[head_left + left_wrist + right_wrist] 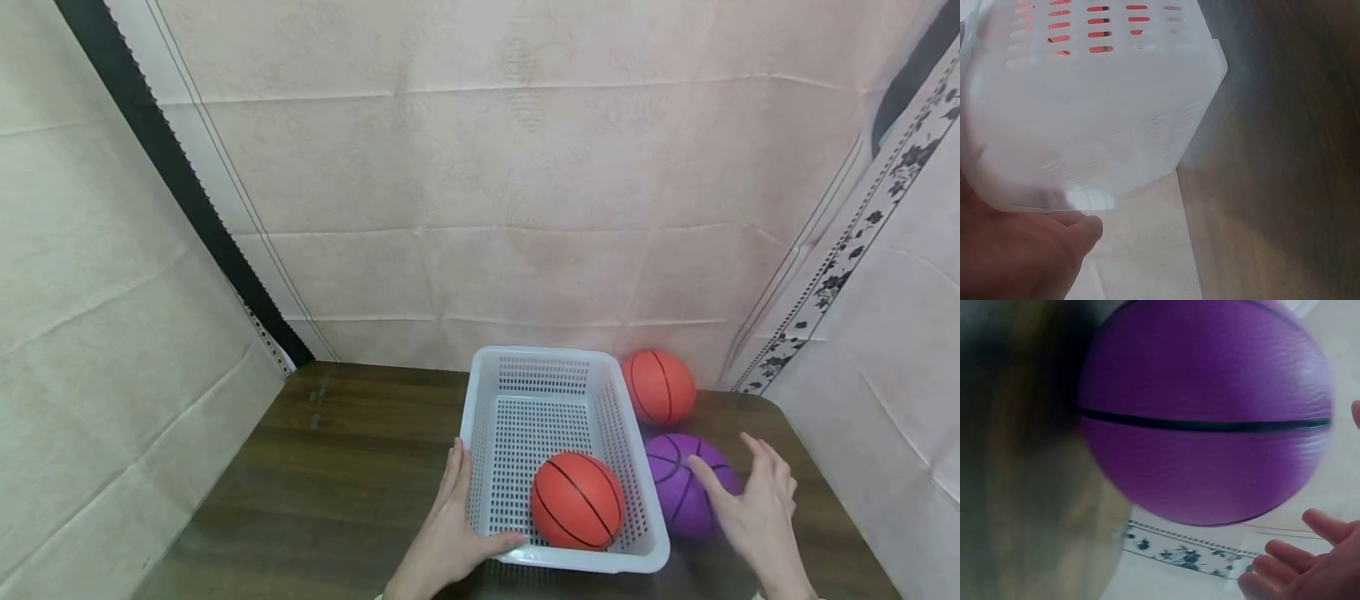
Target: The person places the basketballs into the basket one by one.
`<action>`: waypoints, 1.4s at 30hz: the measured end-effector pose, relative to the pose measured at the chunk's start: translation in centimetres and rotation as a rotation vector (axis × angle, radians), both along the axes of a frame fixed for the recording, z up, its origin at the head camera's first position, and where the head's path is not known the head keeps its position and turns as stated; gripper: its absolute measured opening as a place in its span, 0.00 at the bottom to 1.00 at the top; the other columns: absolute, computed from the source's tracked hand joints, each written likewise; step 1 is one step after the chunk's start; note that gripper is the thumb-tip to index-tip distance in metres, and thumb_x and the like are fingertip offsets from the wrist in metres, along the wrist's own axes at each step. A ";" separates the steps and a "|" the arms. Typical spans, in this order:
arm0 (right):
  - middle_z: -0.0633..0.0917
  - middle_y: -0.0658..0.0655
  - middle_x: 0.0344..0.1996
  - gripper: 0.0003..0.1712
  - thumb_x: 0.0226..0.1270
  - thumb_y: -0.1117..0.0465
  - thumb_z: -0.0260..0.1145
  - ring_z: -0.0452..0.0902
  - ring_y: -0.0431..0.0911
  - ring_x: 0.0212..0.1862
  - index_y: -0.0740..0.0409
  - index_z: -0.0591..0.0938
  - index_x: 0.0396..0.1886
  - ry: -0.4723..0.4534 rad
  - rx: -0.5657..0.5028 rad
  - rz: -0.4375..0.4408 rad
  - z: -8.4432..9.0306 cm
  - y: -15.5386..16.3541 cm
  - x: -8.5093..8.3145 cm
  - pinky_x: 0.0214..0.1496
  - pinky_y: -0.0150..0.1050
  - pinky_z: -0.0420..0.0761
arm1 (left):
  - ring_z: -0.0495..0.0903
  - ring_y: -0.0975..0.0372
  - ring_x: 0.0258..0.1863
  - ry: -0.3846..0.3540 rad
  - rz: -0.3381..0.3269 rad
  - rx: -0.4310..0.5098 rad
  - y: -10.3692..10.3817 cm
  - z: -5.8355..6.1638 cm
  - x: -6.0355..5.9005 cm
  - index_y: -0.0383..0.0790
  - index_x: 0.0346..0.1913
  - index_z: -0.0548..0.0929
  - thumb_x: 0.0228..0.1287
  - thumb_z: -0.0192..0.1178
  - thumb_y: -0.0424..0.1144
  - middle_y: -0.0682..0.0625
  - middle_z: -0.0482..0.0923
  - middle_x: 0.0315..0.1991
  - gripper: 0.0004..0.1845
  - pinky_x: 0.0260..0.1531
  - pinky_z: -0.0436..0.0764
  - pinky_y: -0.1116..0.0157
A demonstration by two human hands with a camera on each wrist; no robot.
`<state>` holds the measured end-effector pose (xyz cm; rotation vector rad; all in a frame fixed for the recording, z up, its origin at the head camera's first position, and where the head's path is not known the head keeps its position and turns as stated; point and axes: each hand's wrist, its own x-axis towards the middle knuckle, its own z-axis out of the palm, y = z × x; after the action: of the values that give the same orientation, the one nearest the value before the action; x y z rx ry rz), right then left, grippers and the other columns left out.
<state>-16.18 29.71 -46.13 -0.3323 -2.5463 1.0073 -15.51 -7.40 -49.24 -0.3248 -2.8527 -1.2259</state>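
Observation:
A white plastic basket (487, 467) with slotted walls stands on the table, and an orange-red basketball (577, 501) lies inside at its near end. My left hand (457, 533) holds the near left corner, its thumb over the front rim and the fingers along the left side. In the left wrist view that hand (1029, 250) is at the rim of the basket (1104, 106). Right of the basket sits a purple basketball (686, 492). My right hand (757, 508) is spread at its right side, with the thumb overlapping the ball in the head view. The right wrist view shows the purple ball (1204, 381) close up, beside the fingers (1285, 556).
Another orange-red basketball (660, 387) rests behind the purple one, beside the basket's far right corner. The dark wooden table (337, 483) is enclosed by pale cloth at the back (487, 183) and both sides. A floral border (832, 267) runs down the right cloth.

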 end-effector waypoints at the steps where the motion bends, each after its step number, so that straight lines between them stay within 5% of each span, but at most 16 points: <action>1: 0.50 0.74 0.68 0.53 0.59 0.41 0.65 0.44 0.72 0.64 0.64 0.52 0.72 -0.015 -0.009 -0.006 -0.2 0.1 -0.1 0.56 0.73 0.46 | 0.42 0.49 0.71 -0.005 -0.001 0.001 0.0 0.0 0.0 0.39 0.75 0.43 0.32 0.62 0.77 0.55 0.27 0.75 0.71 0.59 0.63 0.44; 20: 0.47 0.80 0.65 0.62 0.57 0.31 0.59 0.48 0.74 0.64 0.65 0.44 0.73 -0.289 -0.137 0.025 -1.7 0.5 -0.9 0.57 0.73 0.54 | 0.42 0.48 0.71 -0.004 -0.004 0.010 0.0 0.1 0.0 0.39 0.74 0.43 0.32 0.62 0.77 0.55 0.28 0.75 0.71 0.59 0.62 0.43; 42: 0.53 0.79 0.64 0.62 0.56 0.31 0.61 0.54 0.73 0.61 0.62 0.43 0.74 -0.279 -0.225 -0.018 -3.0 0.2 -0.9 0.57 0.70 0.59 | 0.43 0.49 0.71 -0.027 -0.003 0.017 -0.1 0.0 0.1 0.40 0.75 0.43 0.32 0.62 0.77 0.53 0.28 0.75 0.71 0.59 0.63 0.44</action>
<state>-17.07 29.93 -49.16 -0.5948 -2.6673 1.3270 -15.41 -7.45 -49.21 -0.3153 -2.8636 -1.2643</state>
